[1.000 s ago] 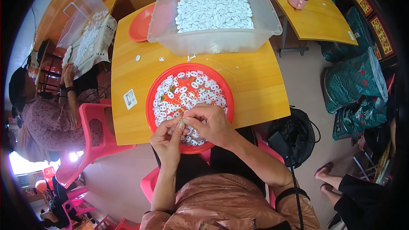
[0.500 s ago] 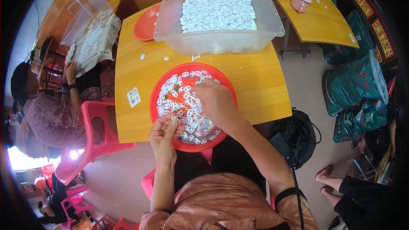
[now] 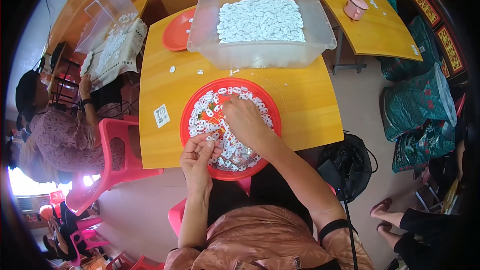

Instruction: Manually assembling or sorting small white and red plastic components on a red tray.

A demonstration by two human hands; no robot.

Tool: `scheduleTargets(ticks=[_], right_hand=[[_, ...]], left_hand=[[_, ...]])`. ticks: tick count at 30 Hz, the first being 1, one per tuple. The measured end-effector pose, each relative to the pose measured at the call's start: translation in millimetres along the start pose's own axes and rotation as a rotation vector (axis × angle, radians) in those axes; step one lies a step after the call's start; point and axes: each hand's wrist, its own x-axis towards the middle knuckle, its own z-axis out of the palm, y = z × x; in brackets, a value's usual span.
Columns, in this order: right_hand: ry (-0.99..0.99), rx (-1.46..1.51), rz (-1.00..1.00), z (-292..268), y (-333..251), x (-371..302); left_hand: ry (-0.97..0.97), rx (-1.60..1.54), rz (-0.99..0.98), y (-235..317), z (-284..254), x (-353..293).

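Note:
A round red tray (image 3: 278,115) at the table's near edge holds many small white oval pieces (image 3: 235,151), each with two dark spots or holes. Over its lower left part, my left hand (image 3: 196,159) is closed, pinching a small white oval piece (image 3: 210,138) between thumb and fingers. My right hand (image 3: 244,121) reaches into the tray's upper middle with its fingers curled together and pointing down among the pieces. Whatever those fingertips hold, if anything, is hidden. A patch of the tray's printed bottom shows left of the right hand.
Behind the tray stands a clear plastic bin (image 3: 260,59) of white pieces, beside a red plate (image 3: 172,41). A label (image 3: 161,115) and thin sticks lie on the yellow table (image 3: 312,112). A person (image 3: 70,130) sits at left; green sacks (image 3: 412,102) stand right.
My right hand has shifted a little to the left over the tray, fingers still down among the pieces. The left hand stays at the lower left. The whole view has shifted slightly.

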Motion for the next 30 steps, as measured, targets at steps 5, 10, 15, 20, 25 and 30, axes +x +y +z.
scheduleTargets(ticks=[5, 10, 15, 20, 25, 30], right_hand=[[-0.054, 1.151, 0.346, -28, -12, -19], [-0.278, 1.529, 0.605, -35, -9, -38], [-0.304, 1.699, 0.723, -33, -8, -42], [-0.286, 1.677, 0.708, -30, -8, -46], [-0.227, 1.524, 0.622, -31, -11, -49], [-0.17, 1.495, 0.597, -34, -12, -51]], left_hand=[[-0.014, -0.015, 0.026, 4, 3, 1], [-0.022, -0.014, 0.035, 1, 7, 1], [-0.028, 0.013, 0.038, -2, 10, 1], [-0.031, 0.077, 0.063, -2, 11, 0], [-0.05, 0.102, 0.066, 0, 12, -2], [-0.085, 0.127, 0.064, 1, 17, -7]])
